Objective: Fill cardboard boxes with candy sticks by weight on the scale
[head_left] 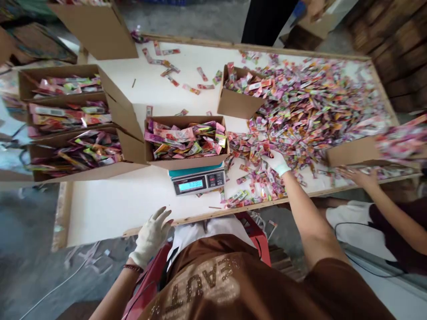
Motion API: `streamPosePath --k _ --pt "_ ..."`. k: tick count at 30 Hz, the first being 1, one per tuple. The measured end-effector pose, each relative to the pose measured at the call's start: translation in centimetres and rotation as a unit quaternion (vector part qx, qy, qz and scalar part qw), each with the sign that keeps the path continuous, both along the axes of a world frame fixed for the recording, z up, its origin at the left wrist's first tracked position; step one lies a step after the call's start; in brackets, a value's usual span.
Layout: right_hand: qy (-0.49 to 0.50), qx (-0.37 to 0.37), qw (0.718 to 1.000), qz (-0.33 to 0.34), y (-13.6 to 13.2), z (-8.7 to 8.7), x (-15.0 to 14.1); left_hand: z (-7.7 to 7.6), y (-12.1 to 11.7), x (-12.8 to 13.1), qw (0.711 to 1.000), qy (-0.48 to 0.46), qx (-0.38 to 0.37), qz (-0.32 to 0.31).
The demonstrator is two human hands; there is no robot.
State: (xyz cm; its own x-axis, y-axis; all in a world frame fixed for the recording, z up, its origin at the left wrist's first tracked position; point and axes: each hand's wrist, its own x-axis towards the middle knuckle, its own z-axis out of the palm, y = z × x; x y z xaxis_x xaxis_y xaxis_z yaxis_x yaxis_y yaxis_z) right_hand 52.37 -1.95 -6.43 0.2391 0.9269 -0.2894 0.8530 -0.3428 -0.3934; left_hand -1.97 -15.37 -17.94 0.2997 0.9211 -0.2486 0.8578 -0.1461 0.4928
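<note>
My right hand (277, 162), in a white glove, reaches into the near edge of a big pile of colourful stick packets (300, 111). Its fingers are closed on a packet (265, 148) there. My left hand (151, 235), also gloved, hovers at the near table edge, fingers apart and holding nothing. Between the two hands, farther in, a digital scale (197, 180) has a lit display. An open cardboard box (187, 162) full of stick packets rests on the scale.
Several filled boxes (128, 120) stand at the left. A box (238, 103) sits against the pile's far side. At right, a co-worker's hand (362, 177) touches another box (353, 152). Loose packets (191, 89) lie on the white table (110, 209). Another person stands across the table.
</note>
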Motion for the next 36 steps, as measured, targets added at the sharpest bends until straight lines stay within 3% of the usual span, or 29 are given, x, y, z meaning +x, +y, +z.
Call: streamPosePath --k 2,4,7,9,12,15,17,20,23,26,29,33,36 --pt "0.011 0.048 0.999 0.003 0.7 4.1 0.3 -0.1 0.9 0.6 1.0 -0.02 0.023 -0.007" --pt "0.069 0.109 0.99 0.057 1.9 8.9 -1.1 0.2 1.7 1.5 0.998 -0.041 0.04 -0.015" --pt "0.14 0.176 0.95 0.216 4.5 15.4 -6.7 1.2 2.1 2.8 0.997 -0.049 0.048 -0.023" --pt "0.082 0.183 0.932 0.302 6.6 17.8 -11.7 1.7 1.8 3.5 0.998 -0.043 0.045 -0.021" --pt "-0.029 0.158 0.916 0.368 9.8 17.8 -18.2 1.9 0.5 3.8 0.999 -0.036 0.033 -0.008" --pt "-0.048 0.134 0.916 0.375 11.6 16.0 -20.9 1.6 -1.4 3.1 0.999 -0.036 0.026 0.018" --pt "-0.012 0.173 0.922 0.347 11.3 15.3 -20.1 1.4 -2.7 2.3 0.998 -0.036 0.024 0.038" --pt "0.085 0.241 0.93 0.263 8.7 15.6 -16.7 1.6 -3.6 0.9 0.997 -0.043 0.022 0.059" --pt "0.161 0.231 0.944 0.172 4.9 15.6 -12.4 2.8 -2.4 -0.4 0.991 -0.079 0.04 0.097" --pt "0.165 0.22 0.954 0.123 1.6 14.3 -8.9 5.7 1.3 -1.1 0.98 -0.131 0.086 0.124" --pt "0.155 0.217 0.956 0.122 -0.3 13.2 -7.6 10.4 6.3 -0.5 0.965 -0.156 0.166 0.13" --pt "0.162 0.184 0.954 0.171 0.2 14.3 -9.8 17.2 11.8 3.0 0.944 -0.164 0.273 0.085" --pt "0.091 0.223 0.935 0.262 3.2 15.9 -13.6 20.6 13.8 6.5 0.931 -0.182 0.316 0.035"
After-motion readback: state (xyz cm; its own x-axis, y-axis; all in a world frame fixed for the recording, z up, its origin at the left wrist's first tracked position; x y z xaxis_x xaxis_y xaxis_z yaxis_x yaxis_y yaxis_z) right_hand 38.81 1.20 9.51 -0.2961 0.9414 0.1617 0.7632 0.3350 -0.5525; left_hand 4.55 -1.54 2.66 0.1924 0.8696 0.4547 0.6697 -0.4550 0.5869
